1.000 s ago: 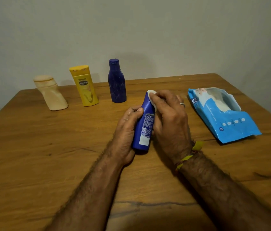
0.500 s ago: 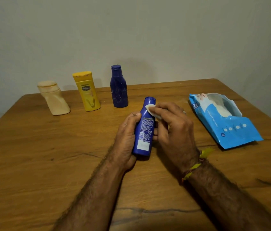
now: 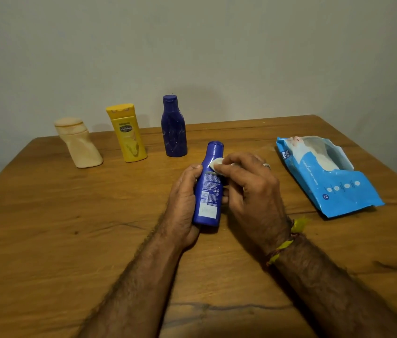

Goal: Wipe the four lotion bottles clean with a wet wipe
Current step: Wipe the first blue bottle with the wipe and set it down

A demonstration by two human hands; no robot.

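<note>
My left hand (image 3: 184, 203) grips a blue lotion bottle (image 3: 209, 189) that stands on the wooden table (image 3: 46, 228), its label side facing me. My right hand (image 3: 251, 193) pinches a small white wet wipe (image 3: 216, 163) against the bottle's shoulder, just below the cap. Three more bottles stand in a row at the back left: a beige one (image 3: 78, 142), a yellow one (image 3: 127, 132) and a dark blue one (image 3: 173, 126).
An open blue wet-wipe pack (image 3: 326, 176) lies on the table to the right of my hands. A plain wall rises behind the table's far edge. A yellow thread band circles my right wrist.
The wipe has slid down from the bottle's cap to its shoulder. The bottle stays in my left hand, and the view has tilted slightly.
</note>
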